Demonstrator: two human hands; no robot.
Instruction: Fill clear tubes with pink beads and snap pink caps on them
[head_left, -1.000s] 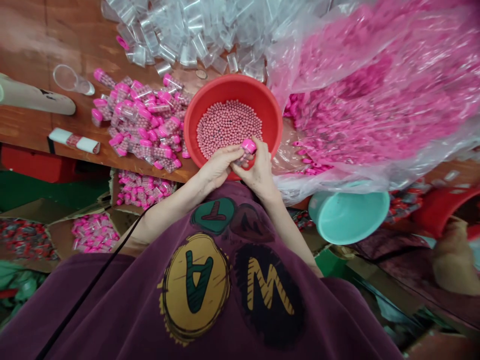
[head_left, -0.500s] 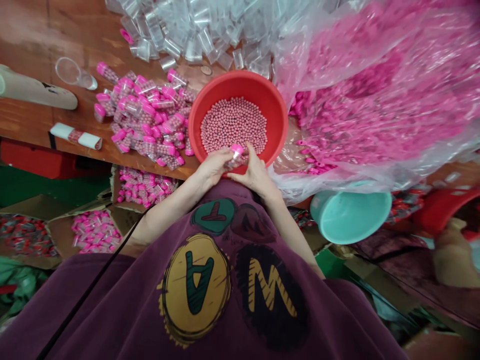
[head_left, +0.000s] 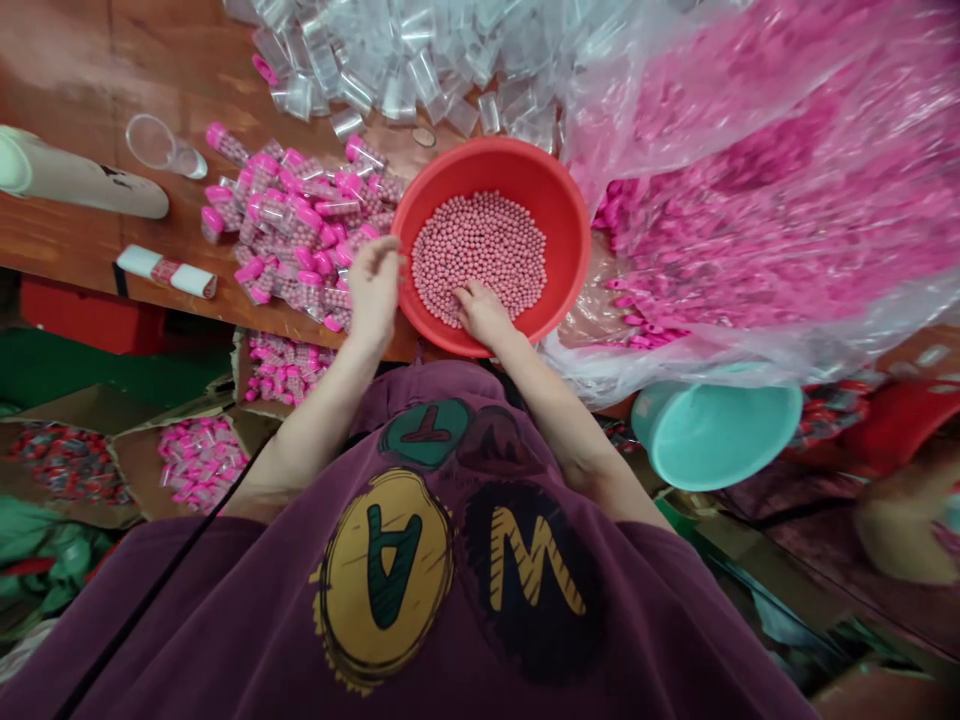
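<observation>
A red bowl (head_left: 564,235) holding many small pink beads (head_left: 480,245) stands on the wooden table. My right hand (head_left: 484,312) is inside it, its fingertips down at the near edge of the beads; whether it grips any is hidden. Just left of the rim is my left hand (head_left: 375,285), raised with bent fingers beside a heap of pink-capped, bead-filled bottles (head_left: 281,215). Its fingertips are smeared, and I cannot make out anything between them.
Clear containers (head_left: 397,70) lie behind the bowl. Pink caps (head_left: 750,220) in clear plastic fill the right. A teal basin (head_left: 724,430) sits at the lower right, near another person's arm (head_left: 907,525). Boxes (head_left: 142,465) stand lower left, beneath a white roll (head_left: 166,271).
The pink-capped bottle is no longer between my hands. My left hand has moved left to the heap's edge, and my right hand has gone down into the beads. The view has shifted slightly.
</observation>
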